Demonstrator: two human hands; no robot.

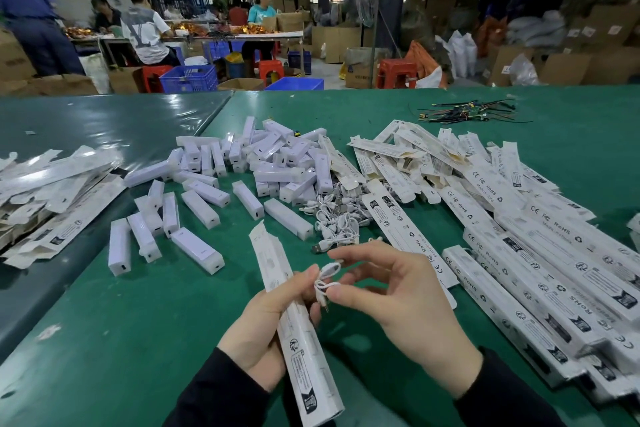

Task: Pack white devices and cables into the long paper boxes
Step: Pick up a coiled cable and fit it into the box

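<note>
My left hand (266, 326) grips a long white paper box (304, 354) that points away from me, its far flap open. Just right of the box, my right hand (391, 302) pinches a small coiled white cable (327, 279) between thumb and fingers; my left thumb also touches the cable. Several white devices (197, 250) lie loose on the green table (138, 340) ahead and in a heap further back. A pile of white cables (337, 218) lies in the middle.
Packed and flat long boxes (540, 274) cover the table's right side. More flat boxes (52, 191) lie at the left. A bundle of dark wires (467, 113) sits far right. People work at another table beyond, among crates and cartons.
</note>
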